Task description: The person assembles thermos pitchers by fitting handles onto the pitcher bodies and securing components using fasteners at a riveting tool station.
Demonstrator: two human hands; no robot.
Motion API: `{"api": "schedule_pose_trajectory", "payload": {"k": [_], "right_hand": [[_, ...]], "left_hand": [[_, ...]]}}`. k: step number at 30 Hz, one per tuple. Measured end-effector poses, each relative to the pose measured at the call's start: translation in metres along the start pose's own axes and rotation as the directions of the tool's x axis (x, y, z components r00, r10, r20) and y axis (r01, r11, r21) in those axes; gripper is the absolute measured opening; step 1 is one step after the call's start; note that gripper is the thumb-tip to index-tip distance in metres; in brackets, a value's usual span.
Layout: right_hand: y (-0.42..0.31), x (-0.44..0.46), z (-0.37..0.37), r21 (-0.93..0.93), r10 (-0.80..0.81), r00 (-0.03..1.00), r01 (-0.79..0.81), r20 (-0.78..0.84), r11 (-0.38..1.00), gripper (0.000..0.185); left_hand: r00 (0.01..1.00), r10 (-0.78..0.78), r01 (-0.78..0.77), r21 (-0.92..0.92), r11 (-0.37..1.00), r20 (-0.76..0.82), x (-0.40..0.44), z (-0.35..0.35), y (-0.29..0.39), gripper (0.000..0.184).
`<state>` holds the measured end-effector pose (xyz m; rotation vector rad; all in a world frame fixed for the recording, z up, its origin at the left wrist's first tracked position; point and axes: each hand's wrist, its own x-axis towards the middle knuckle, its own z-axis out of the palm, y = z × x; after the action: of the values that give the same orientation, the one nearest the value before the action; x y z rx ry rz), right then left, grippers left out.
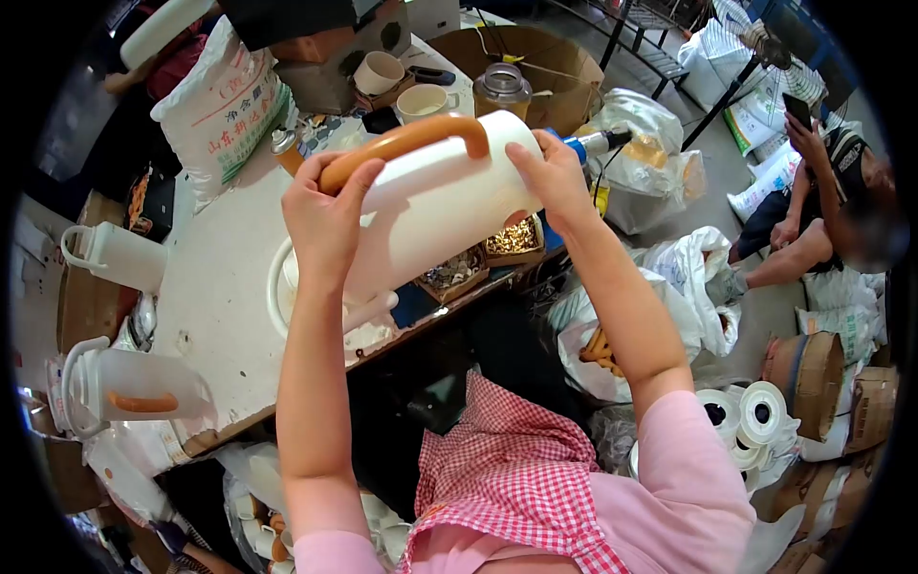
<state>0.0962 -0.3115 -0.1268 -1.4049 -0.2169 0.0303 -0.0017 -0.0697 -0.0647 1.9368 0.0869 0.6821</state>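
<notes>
A large white cylindrical jug body [430,215] is held tilted above the workbench. An orange curved handle [406,143] lies along its upper side. My left hand [330,206] is wrapped round the handle's lower left end, with the thumb on top. My right hand [555,182] grips the jug at its upper right end, thumb on the white wall and fingers behind it. Just beyond my right hand is a blue and silver power tool [598,143]. Below the jug, a box of gold-coloured small parts [513,239] sits at the bench edge.
The white workbench [215,306] carries more white jugs [120,256] at the left, cups [380,73] and a clear jar [502,91] at the back. A filled sack [222,110] stands behind. Plastic bags [598,335] lie right. A seated person [813,191] holds a phone.
</notes>
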Motion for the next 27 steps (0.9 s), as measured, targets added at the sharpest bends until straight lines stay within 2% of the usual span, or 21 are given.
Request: {"api": "schedule_pose_trajectory", "payload": {"k": [2,4,6,7,9,10,12,13,14,15,16,17,18,19,20,21,22,23,25,26,27], "right_hand": [[0.004,0.0,0.0,-0.042,0.008,1.0,-0.009,-0.021,0.999,0.04],[0.011,0.0,0.002,0.05,-0.037,0.999,0.038,-0.016,0.998,0.04],[0.016,0.001,0.004,0.058,-0.051,0.998,0.053,-0.04,0.997,0.037],[0.018,0.001,0.002,0.002,-0.098,0.994,0.098,-0.038,0.995,0.036],[0.012,-0.002,0.003,-0.073,-0.139,0.988,0.134,-0.064,0.988,0.033],[0.013,-0.001,-0.003,-0.147,-0.172,0.984,0.165,-0.038,0.975,0.032],[0.024,0.002,-0.013,0.059,-0.164,0.977,0.173,-0.136,0.983,0.029],[0.023,-0.001,-0.023,0.068,-0.228,0.958,0.243,-0.175,0.968,0.027],[0.012,-0.014,-0.029,0.119,-0.139,0.953,0.176,-0.27,0.977,0.026],[0.017,-0.021,-0.046,0.021,-0.114,0.972,0.121,-0.205,0.992,0.026],[0.028,-0.028,-0.063,-0.079,-0.073,0.987,0.062,-0.143,0.995,0.025],[0.035,-0.039,-0.07,-0.077,-0.066,0.987,0.055,-0.147,0.996,0.025],[0.042,-0.048,-0.074,-0.224,-0.019,1.0,0.019,0.002,0.974,0.023],[0.045,-0.055,-0.075,-0.368,0.044,0.989,0.012,0.142,0.93,0.021],[0.048,-0.06,-0.07,-0.576,-0.065,0.985,0.147,0.161,0.804,0.016],[0.051,-0.062,-0.066,-0.652,-0.089,0.973,0.209,0.213,0.728,0.017],[0.053,-0.054,-0.053,-0.705,-0.132,0.949,0.302,0.287,0.642,0.017],[0.065,-0.048,-0.043,-0.821,-0.079,0.951,0.299,0.3,0.487,0.02],[0.067,-0.037,-0.019,-0.931,0.042,0.939,0.33,0.34,0.156,0.026],[0.07,-0.032,-0.01,-0.956,0.19,0.937,0.285,0.294,0.075,0.025],[0.072,-0.029,-0.008,-0.953,0.209,0.93,0.298,0.303,0.059,0.025]], "left_hand": [[0.991,-0.026,0.032,0.04,0.999,-0.13,0.0,0.005,-0.001,0.034],[0.986,-0.029,0.044,0.091,0.995,-0.163,0.002,0.01,-0.004,0.037],[0.962,0.087,-0.004,0.305,0.952,-0.259,0.002,0.015,-0.006,0.035],[0.964,0.08,0.004,0.311,0.95,-0.255,0.004,0.015,-0.009,0.035],[0.944,0.24,-0.142,0.378,0.915,-0.225,0.009,0.012,-0.019,0.04],[0.953,0.218,-0.127,0.375,0.918,-0.209,0.011,0.008,-0.023,0.04],[0.996,0.044,-0.032,0.172,0.985,-0.071,0.016,-0.004,-0.018,0.039],[0.998,0.029,-0.019,0.166,0.986,-0.06,0.016,-0.008,-0.015,0.039],[0.992,-0.046,0.063,0.146,0.987,-0.113,0.019,-0.012,-0.011,0.041],[0.979,-0.117,0.138,0.122,0.983,-0.165,0.026,-0.019,-0.005,0.044],[0.969,-0.132,0.17,0.177,0.969,-0.207,0.028,-0.034,0.003,0.039],[0.955,-0.237,0.25,0.052,0.967,-0.179,0.031,-0.053,0.008,0.04],[0.956,-0.219,0.251,0.162,0.954,-0.196,0.028,-0.069,0.003,0.039],[0.953,-0.205,0.248,0.183,0.951,-0.222,0.023,-0.09,-0.006,0.037],[0.944,-0.253,0.286,0.141,0.948,-0.213,0.012,-0.109,-0.003,0.034],[0.948,-0.248,0.286,0.186,0.94,-0.2,0.001,-0.134,-0.01,0.03],[0.938,-0.202,0.275,0.248,0.929,-0.281,-0.018,-0.151,-0.009,0.026],[0.938,-0.162,0.28,0.395,0.875,-0.307,-0.037,-0.18,-0.011,0.023],[0.865,-0.265,0.391,0.241,0.888,-0.426,-0.08,-0.202,0.006,0.016],[0.884,-0.262,0.357,0.195,0.914,-0.387,-0.099,-0.219,0.005,0.012],[0.84,-0.285,0.366,0.094,0.926,-0.461,-0.115,-0.222,0.012,0.012]]}}
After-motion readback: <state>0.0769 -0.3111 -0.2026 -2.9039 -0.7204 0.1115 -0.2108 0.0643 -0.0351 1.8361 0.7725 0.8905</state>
